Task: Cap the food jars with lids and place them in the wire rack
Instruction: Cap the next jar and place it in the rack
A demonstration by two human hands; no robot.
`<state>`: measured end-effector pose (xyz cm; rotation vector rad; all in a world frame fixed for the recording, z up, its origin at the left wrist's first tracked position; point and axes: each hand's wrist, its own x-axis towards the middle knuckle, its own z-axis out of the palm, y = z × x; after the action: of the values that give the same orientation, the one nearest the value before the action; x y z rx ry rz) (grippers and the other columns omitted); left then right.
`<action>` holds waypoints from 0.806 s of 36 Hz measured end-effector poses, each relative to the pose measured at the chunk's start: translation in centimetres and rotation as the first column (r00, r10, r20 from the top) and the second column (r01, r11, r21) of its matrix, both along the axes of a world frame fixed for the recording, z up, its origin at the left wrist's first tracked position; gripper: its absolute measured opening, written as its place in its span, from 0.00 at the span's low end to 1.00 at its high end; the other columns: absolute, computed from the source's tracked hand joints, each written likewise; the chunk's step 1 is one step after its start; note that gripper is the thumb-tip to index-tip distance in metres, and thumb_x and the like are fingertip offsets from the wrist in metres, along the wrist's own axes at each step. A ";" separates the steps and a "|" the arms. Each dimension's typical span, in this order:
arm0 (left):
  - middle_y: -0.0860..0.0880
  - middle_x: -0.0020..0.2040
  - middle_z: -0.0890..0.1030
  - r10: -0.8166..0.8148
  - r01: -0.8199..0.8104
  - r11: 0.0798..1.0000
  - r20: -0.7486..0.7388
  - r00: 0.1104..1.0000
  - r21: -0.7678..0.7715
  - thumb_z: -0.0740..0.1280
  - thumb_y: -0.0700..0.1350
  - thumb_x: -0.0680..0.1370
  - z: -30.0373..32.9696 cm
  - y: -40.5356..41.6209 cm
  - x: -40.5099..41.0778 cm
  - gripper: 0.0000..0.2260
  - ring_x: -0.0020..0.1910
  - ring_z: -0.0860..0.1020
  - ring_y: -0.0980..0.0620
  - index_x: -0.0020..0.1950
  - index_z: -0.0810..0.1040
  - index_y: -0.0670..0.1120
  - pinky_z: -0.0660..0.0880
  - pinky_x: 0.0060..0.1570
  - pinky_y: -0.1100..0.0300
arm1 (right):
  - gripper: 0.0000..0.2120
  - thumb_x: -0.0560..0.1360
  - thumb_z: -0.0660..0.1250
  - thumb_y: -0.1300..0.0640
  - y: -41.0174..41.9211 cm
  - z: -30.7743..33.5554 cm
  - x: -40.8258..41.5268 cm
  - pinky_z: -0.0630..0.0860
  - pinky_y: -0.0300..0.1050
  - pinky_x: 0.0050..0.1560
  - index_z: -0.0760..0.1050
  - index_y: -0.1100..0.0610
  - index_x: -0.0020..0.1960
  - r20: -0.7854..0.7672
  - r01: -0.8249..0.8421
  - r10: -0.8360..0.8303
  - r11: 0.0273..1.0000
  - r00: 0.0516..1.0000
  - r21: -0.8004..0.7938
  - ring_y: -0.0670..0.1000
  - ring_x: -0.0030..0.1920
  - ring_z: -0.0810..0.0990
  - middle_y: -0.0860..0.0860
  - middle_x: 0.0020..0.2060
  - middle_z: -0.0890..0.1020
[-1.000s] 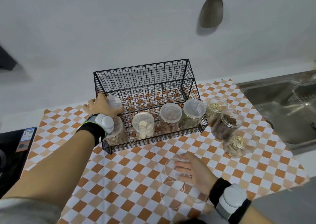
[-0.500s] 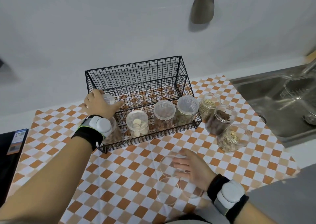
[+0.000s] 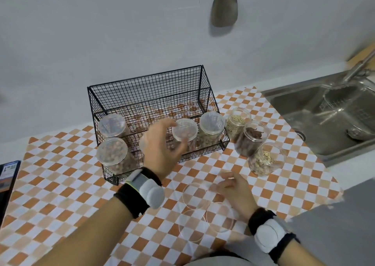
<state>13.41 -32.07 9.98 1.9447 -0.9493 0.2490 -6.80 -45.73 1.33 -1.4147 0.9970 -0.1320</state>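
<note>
A black wire rack [image 3: 146,87] stands on the checked cloth and holds several capped food jars, among them one at the back left [image 3: 111,124] and one at the front left [image 3: 112,154]. My left hand [image 3: 162,148] hovers over the rack's front row with fingers apart, empty, close to a capped jar [image 3: 184,131], and it hides part of another jar. Three uncapped jars [image 3: 253,138] stand just right of the rack. Three clear lids [image 3: 190,225] lie on the cloth in front. My right hand [image 3: 233,190] rests its fingertips on them, with the fingers loosely curled.
A steel sink [image 3: 328,111] with a tap lies to the right. A spatula [image 3: 224,8] hangs on the wall above the rack. A dark appliance [image 3: 8,176] sits at the left edge. The grey counter edge [image 3: 334,225] runs at the bottom right.
My left hand has let go of the jar at the rack's back left and swung right over the front row. My right hand stays on the lids.
</note>
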 end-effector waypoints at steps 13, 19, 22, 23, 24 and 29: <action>0.49 0.58 0.80 -0.333 0.306 0.931 0.123 0.935 0.200 0.67 0.47 0.78 -7.0 -1.0 -5.4 0.12 0.54 0.77 0.52 0.60 0.75 0.47 0.75 0.53 0.60 | 0.12 0.74 0.73 0.49 -4.4 -1.6 -4.6 0.73 0.47 0.35 0.70 0.44 0.40 -0.354 -0.245 0.024 0.767 0.935 -0.594 0.47 0.36 0.77 0.45 0.34 0.79; 0.50 0.57 0.80 -0.389 0.352 0.876 0.053 0.920 0.331 0.66 0.51 0.77 -9.4 -1.0 -6.6 0.14 0.55 0.74 0.52 0.61 0.77 0.47 0.69 0.56 0.64 | 0.17 0.74 0.71 0.38 -6.3 -2.6 -6.4 0.73 0.46 0.36 0.72 0.49 0.40 -0.430 -0.225 -0.114 0.718 0.896 -0.658 0.49 0.36 0.76 0.46 0.35 0.78; 0.50 0.63 0.78 -0.353 0.363 0.808 -0.111 0.929 0.464 0.63 0.57 0.77 -10.5 -0.9 -7.0 0.21 0.59 0.75 0.50 0.67 0.74 0.49 0.74 0.59 0.52 | 0.22 0.71 0.68 0.30 -7.5 -3.4 -7.1 0.78 0.48 0.40 0.73 0.49 0.43 -0.478 -0.228 -0.167 0.715 0.862 -0.661 0.51 0.40 0.77 0.46 0.39 0.79; 0.51 0.65 0.76 -0.334 0.372 0.773 -0.169 0.927 0.514 0.62 0.58 0.77 -10.9 -0.9 -7.0 0.23 0.62 0.74 0.49 0.70 0.72 0.50 0.72 0.62 0.52 | 0.25 0.70 0.68 0.29 -7.8 -3.7 -7.3 0.79 0.49 0.44 0.73 0.50 0.46 -0.485 -0.219 -0.183 0.720 0.855 -0.658 0.52 0.43 0.78 0.47 0.42 0.79; 0.51 0.68 0.74 -0.316 0.376 0.738 -0.206 0.926 0.560 0.63 0.59 0.77 -11.3 -1.0 -7.0 0.25 0.64 0.72 0.49 0.72 0.70 0.51 0.69 0.65 0.52 | 0.27 0.69 0.69 0.28 -8.0 -3.7 -7.3 0.78 0.50 0.47 0.74 0.52 0.51 -0.486 -0.199 -0.202 0.731 0.850 -0.653 0.54 0.47 0.79 0.48 0.46 0.79; 0.52 0.76 0.64 -0.207 0.337 0.601 -0.266 0.941 0.725 0.66 0.60 0.76 -12.6 -1.2 -7.2 0.33 0.73 0.65 0.47 0.78 0.60 0.54 0.61 0.72 0.49 | 0.46 0.66 0.75 0.31 -9.8 -4.4 -7.3 0.77 0.57 0.60 0.65 0.59 0.72 -0.405 -0.025 -0.259 0.818 0.877 -0.575 0.61 0.63 0.76 0.58 0.65 0.76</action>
<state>6.23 -33.32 -2.59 2.4707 -1.3739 -0.5936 -14.15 -55.53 -3.11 -1.9890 1.5409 -0.1978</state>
